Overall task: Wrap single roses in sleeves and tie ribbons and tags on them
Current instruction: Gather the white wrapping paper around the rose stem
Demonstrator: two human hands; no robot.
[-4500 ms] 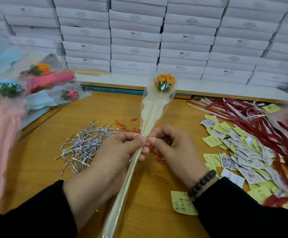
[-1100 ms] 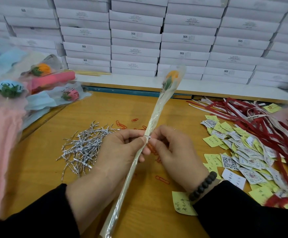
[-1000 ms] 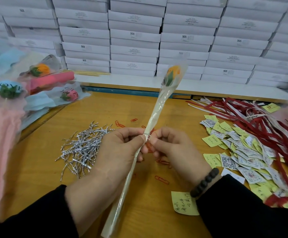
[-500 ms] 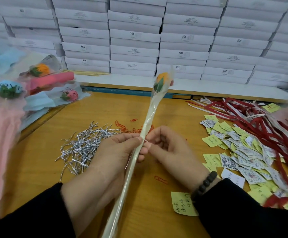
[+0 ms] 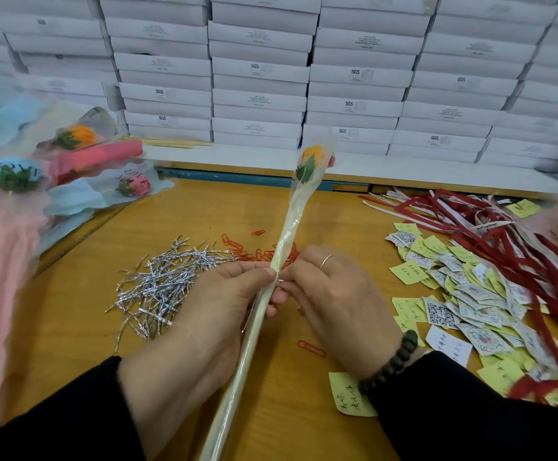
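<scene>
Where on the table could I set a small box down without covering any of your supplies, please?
The table is bare near its left front, between the pink sleeves and the silver twist ties. A second bare strip lies behind the ties, before the blue edge. The right side is crowded with tags and ribbons; paper clips litter the middle.

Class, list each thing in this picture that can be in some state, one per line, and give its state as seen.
Sleeved rose: held up off the table, sleeve gathered tight round the stem.
Left hand: grips the sleeved stem.
Right hand: pinches at the gather.
Silver twist ties: loose heap.
Ribbons: loose, untied.
Tags: scattered.
Wrapped roses: lying piled on their sides.
</scene>
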